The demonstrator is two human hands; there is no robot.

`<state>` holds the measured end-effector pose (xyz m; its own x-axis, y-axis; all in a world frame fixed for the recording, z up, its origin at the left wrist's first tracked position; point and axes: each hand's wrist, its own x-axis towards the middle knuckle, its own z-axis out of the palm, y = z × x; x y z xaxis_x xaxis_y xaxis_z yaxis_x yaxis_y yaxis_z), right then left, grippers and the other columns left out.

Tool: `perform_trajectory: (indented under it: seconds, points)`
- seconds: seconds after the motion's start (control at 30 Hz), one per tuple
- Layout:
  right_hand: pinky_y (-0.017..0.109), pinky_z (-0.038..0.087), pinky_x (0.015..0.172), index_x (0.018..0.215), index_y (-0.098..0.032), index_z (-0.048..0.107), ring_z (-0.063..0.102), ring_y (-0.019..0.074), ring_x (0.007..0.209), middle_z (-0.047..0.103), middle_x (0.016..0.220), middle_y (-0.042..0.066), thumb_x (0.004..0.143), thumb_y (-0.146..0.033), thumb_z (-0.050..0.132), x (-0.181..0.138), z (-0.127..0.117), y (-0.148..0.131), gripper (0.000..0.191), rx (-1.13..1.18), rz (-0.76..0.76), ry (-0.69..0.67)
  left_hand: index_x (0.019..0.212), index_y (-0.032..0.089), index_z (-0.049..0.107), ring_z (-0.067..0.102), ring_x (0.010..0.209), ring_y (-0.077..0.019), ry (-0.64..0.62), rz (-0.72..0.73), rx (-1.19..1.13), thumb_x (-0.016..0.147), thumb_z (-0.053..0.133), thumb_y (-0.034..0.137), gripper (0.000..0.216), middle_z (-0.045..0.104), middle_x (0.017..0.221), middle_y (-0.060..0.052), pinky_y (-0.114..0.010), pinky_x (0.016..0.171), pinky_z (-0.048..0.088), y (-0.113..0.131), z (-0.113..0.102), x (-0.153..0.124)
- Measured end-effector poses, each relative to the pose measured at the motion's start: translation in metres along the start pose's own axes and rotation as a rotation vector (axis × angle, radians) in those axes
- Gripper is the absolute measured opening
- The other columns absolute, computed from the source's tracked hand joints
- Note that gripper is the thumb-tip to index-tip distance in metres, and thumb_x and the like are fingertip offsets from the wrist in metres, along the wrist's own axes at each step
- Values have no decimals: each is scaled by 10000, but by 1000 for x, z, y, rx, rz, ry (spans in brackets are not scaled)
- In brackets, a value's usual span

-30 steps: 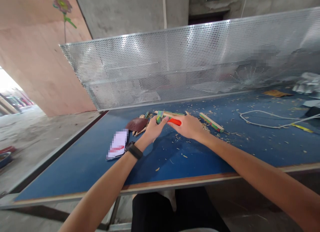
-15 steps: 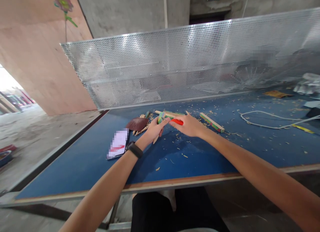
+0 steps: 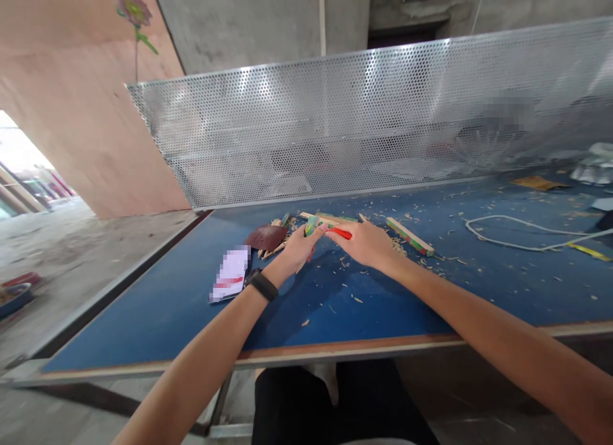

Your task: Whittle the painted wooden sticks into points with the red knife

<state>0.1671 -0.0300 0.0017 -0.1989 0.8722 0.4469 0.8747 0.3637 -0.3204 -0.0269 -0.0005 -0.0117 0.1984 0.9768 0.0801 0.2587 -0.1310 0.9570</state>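
My left hand [image 3: 297, 246] is closed around a wooden stick [image 3: 311, 225] with green and yellow patterned sides. A pale end of it shows a little below the palm. My right hand [image 3: 370, 242] grips a red-handled knife [image 3: 340, 232], its blade hidden between the hands. The thumbs almost meet over the stick, just above the blue table [image 3: 306, 298]. Just beyond the hands lie more patterned wood strips [image 3: 335, 218]. Right of my right hand rests a separate wood strip [image 3: 410, 235] with green and red sides.
A phone [image 3: 230, 272] and a brown sheet [image 3: 266, 237] lie to the left, with pale sticks by the sheet. Shavings [image 3: 398, 244] litter the tabletop. Rightward are a white cable [image 3: 500, 243] and a yellow strip [image 3: 590, 251]. A perforated metal screen [image 3: 287, 132] stands behind.
The view has shifted slightly, so everything sits a little further right. Both hands keep their grips close together. Less of the stick's lower end shows beneath my left hand.
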Motion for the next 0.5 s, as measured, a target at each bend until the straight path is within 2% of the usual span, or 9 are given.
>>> perform_trajectory:
  seconds: [0.1,0.23,0.37,0.5]
  points:
    - [375,468,652,1379,-389,744,739,288,822,824,936,87,1015,-676,498,-1,4,-2,524,-89,-3,60,818,231,488,398,403,-71,-12,4,-41,916,706,645,478,441,550,68,-248,402,286,0,1,0]
    - [371,467,657,1396,-381,733,746,291,844,826,940,87,1025,-623,512,-1,6,-3,495,-102,-10,110,770,230,475,400,397,-79,48,11,-22,960,646,637,481,444,523,54,-263,424,301,0,5,-1]
    - [385,502,689,1390,-372,737,756,294,896,832,1012,76,1029,-619,502,1,3,1,497,22,-18,36,769,224,498,421,413,-83,20,43,6,937,679,621,468,477,548,42,-264,447,329,-4,1,1]
    - [404,547,764,1301,-364,789,752,295,999,818,1159,60,1018,-659,498,4,0,8,501,130,-71,-75,725,219,485,450,427,-86,1,9,-42,880,750,588,480,496,560,34,-264,456,345,-6,-4,4]
